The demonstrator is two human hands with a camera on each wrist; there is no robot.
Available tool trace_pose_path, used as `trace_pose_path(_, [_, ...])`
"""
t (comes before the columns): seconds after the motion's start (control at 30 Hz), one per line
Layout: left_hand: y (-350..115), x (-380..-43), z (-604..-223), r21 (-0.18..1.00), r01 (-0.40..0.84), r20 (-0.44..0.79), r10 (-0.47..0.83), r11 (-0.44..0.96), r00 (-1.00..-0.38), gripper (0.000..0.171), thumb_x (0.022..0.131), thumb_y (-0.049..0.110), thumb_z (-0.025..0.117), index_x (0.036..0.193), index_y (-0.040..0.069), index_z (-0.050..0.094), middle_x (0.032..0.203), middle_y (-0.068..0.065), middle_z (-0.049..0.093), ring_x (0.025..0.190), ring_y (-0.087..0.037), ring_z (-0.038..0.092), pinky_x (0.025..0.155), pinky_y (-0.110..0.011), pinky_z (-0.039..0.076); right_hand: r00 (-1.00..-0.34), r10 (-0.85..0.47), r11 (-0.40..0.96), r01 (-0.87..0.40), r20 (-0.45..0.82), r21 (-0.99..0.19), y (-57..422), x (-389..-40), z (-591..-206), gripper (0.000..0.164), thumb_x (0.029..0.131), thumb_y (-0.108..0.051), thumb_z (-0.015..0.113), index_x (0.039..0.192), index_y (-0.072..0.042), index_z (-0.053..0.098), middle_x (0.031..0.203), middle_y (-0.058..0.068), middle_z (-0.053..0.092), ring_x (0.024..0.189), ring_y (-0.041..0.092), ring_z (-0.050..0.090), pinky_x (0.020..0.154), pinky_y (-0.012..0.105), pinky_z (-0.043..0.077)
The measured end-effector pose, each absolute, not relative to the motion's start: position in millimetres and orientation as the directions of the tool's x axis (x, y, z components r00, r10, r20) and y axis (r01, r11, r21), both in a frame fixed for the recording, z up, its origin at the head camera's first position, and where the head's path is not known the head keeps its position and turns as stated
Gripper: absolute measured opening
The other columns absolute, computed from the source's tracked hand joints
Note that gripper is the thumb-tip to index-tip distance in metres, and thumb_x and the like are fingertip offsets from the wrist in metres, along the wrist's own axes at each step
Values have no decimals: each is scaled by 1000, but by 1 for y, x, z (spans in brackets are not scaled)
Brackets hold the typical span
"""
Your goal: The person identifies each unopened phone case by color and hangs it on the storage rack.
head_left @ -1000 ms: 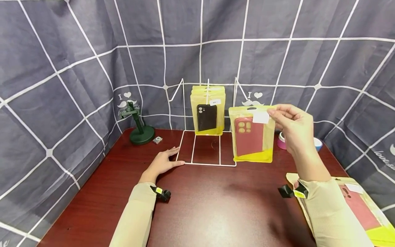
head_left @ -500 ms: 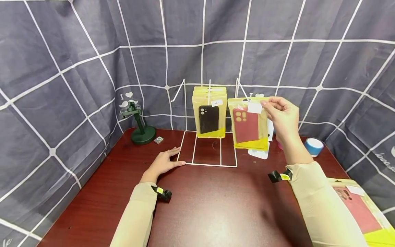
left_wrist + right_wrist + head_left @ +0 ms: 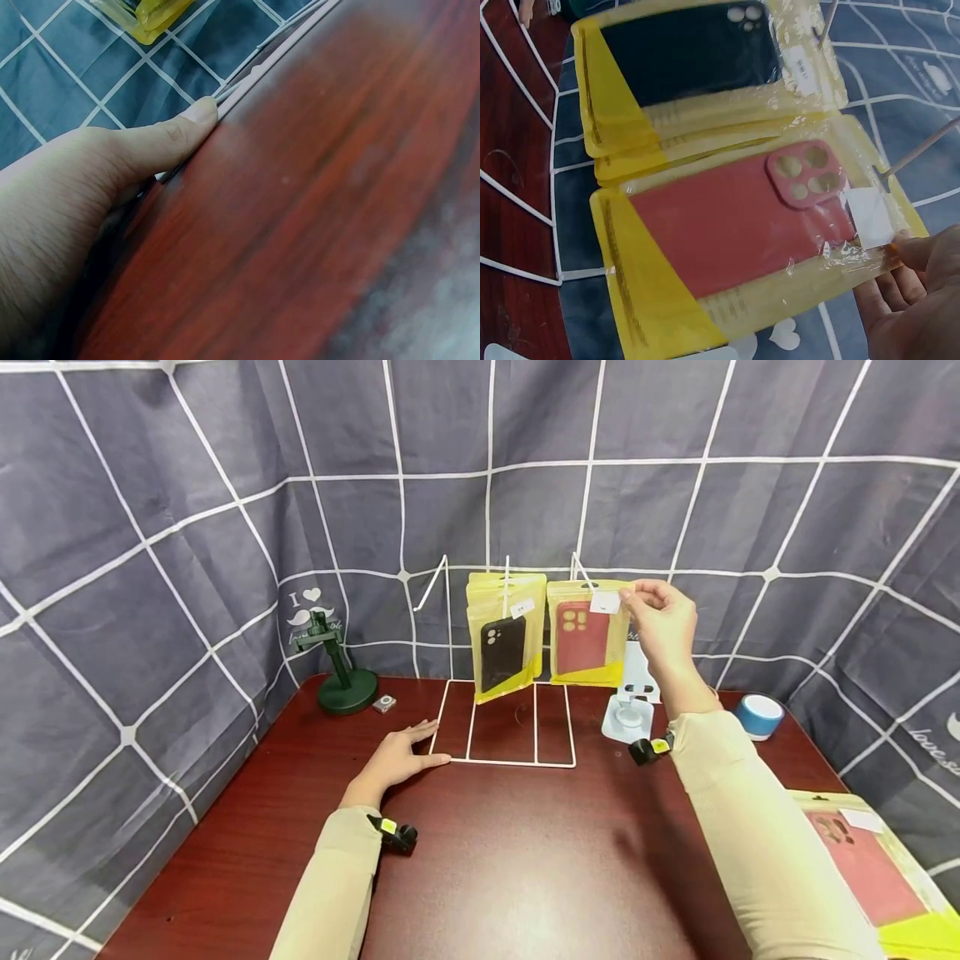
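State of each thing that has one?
Yellow plastic bag, red phone case: upright, perhaps on right hook.
Yellow bag, black phone case: hanging on middle hook.
Yellow bag, lower right: lying flat.
White wire rack: standing.
Green round stand: upright.
White square stand: upright.
Left hand: touching rack.
Right hand: pinching first bag.

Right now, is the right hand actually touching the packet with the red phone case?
Touching. The right wrist view shows it: the right hand pinches the red-case packet at its edge, thumb beside the white label.
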State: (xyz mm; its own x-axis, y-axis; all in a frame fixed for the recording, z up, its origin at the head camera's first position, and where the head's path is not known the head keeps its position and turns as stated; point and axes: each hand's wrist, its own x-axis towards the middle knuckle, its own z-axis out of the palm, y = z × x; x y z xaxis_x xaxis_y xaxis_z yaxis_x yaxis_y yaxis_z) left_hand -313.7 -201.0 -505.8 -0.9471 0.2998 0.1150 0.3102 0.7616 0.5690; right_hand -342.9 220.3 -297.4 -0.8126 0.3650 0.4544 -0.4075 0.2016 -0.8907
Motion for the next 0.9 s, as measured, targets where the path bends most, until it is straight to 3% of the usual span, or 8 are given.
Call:
trace_pose_path(0.27, [-202,-314,-508,568,312,122,296,762,-947,91,77,75,69,150,25,50,157,-1,42,147,-25,34,116,-52,31,-831,356,217,-371,427,-903,219,-351,-298,28,89,-25,79,104,-3,72,81,-8,72,70,7,65,68,18,54])
trace_pose_path(0.57, [-200,-313,-509,570,311,117,299,761,-947,89,78,72,70,151,25,49,157,-2,41,146,-26,35,115,-53,32,-865,304,192,-354,398,-915,229,-334,-306,32,90,-25,78,111,-2,72,83,-8,73,79,11,70,74,20,54])
trace_pose_path(0.73, [-201,-312,-510,563,307,108,300,767,-948,90,78,74,69,151,26,48,157,-2,41,146,-25,34,115,-52,32,-895,225,120,-367,385,-922,248,-318,-324,38,90,-18,78,117,6,66,87,-5,74,83,6,72,79,16,55])
trace_pose_path(0.83, [-200,-313,-508,565,315,127,297,762,-946,90,78,73,70,150,24,50,157,-3,42,146,-26,35,115,-53,32,-910,178,138,-354,375,-925,264,-304,-338,42,91,-19,77,121,8,64,90,-5,76,83,5,73,80,17,55])
trace_pose_path(0.9, [-200,-313,-507,566,318,131,298,761,-946,90,78,73,70,151,24,50,157,-3,42,146,-27,35,115,-54,31,-918,145,229,-331,369,-915,275,-291,-350,42,92,-24,76,122,5,66,93,-6,77,83,2,72,79,15,54])
